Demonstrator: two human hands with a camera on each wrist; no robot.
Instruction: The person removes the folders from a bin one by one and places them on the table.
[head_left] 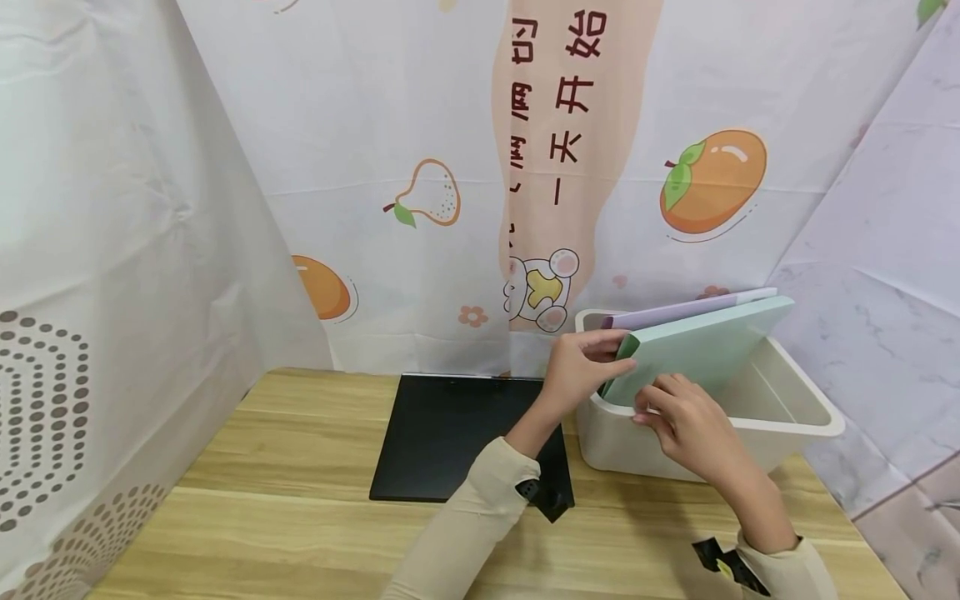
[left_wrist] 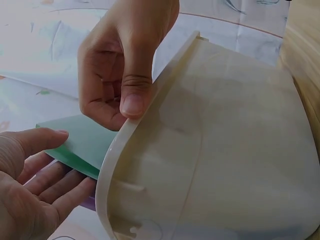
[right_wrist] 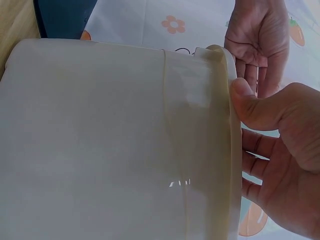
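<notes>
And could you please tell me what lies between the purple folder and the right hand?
The mint-green folder lies between the purple folder and the right hand, as the head view shows.

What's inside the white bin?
A green folder and a purple folder stick up from the white bin. Its front wall hides the green one's bottom; the green covers most of the purple.

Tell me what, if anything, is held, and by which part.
The left hand holds the green folder by its left end; the right hand grips the bin by its near rim.
</notes>
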